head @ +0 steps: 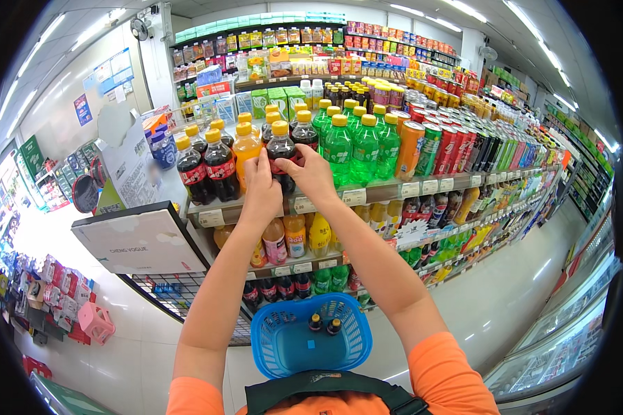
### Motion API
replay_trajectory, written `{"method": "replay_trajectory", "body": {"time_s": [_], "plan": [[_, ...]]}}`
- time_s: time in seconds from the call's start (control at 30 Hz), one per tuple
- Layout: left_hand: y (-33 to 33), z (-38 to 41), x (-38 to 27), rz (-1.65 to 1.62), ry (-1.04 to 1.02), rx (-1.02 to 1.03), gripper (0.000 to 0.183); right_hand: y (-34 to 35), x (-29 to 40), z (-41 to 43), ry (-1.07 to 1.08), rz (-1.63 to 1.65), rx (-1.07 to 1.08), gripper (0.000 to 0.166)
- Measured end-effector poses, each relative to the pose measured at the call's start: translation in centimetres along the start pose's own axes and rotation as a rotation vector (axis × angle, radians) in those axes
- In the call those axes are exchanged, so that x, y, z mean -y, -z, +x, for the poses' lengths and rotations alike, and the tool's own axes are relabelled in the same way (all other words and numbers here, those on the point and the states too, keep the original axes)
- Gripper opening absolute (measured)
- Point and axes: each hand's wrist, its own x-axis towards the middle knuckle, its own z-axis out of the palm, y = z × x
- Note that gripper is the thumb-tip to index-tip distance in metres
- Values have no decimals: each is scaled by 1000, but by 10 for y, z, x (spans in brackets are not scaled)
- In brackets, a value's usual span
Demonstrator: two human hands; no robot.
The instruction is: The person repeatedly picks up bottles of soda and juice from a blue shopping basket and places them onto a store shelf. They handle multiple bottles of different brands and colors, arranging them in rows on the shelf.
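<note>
On the top shelf, my left hand (261, 181) and my right hand (311, 174) are at either side of a dark cola bottle (280, 140) with a yellow cap, the fingers of both touching it. An orange soda bottle (246, 142) stands just left of it, behind my left hand's fingers. More cola bottles (221, 168) stand farther left, and others are behind. Green soda bottles (338, 148) fill the space right of my right hand. Below my arms is a blue plastic basket (311, 358), with two dark yellow-capped bottles (315, 322) inside.
Rows of drink cans (449, 148) run along the top shelf to the right. Lower shelves hold more bottles (295, 236). A white box-like display panel (140, 241) juts out at the left shelf end. A pink stool (96, 322) stands on the floor; glass-fronted coolers (555, 332) line the right.
</note>
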Motion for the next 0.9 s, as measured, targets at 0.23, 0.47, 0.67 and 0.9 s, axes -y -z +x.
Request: {"method": "replay_trajectory", "body": {"time_s": [0.23, 0.47, 0.67, 0.9], "plan": [[6, -6, -10, 22, 18, 46, 58, 4, 6, -3, -8, -31, 47, 45], [13, -32, -17, -84, 11, 60, 56, 10, 8, -36, 198, -133, -12, 50], [-16, -107, -23, -484, 128, 274, 55, 20, -26, -122, 258, -37, 144, 40], [-88, -263, 42, -372, 408, 595, 56, 0, -147, -268, -259, 10, 389, 44]]}}
